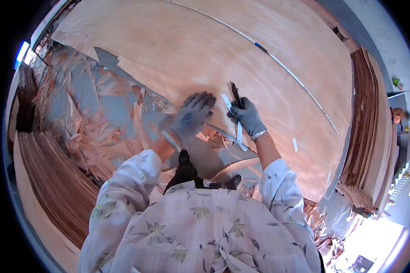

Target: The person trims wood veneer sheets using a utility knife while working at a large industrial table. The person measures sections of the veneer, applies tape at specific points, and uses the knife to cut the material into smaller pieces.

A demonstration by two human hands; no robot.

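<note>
Nearest, torn veneer scraps (100,152) are strewn on the grey floor below the near edge of the large pale wood sheet (168,50), with a stack of thin brown sheets (54,182) set off to the left. The work is judged to be partway along: the sheet is spread flat, and a short white piece (294,144) is laid on it toward its near right corner, but the near edge is left jagged, with a gap and loose splinters just by the hands, so that stretch seems unfinished. Whether the white piece is stuck down cannot be told.

The gloved left hand (196,116) is held flat, fingers stretched out and nothing gripped, over the near edge; it is blurred, and how firmly the sheet is pressed cannot be told. Just to its right, over the sheet, the gloved right hand (250,118) is curled closed around a dark knife-like tool (235,94), pointed toward the far edge, and a white strip (239,133) is held along with it, its lower end hanging toward the near edge.

Farther on, a long white rod (287,70) is laid across the sheet, and beyond the right edge another brown stack (366,132) is seen.
</note>
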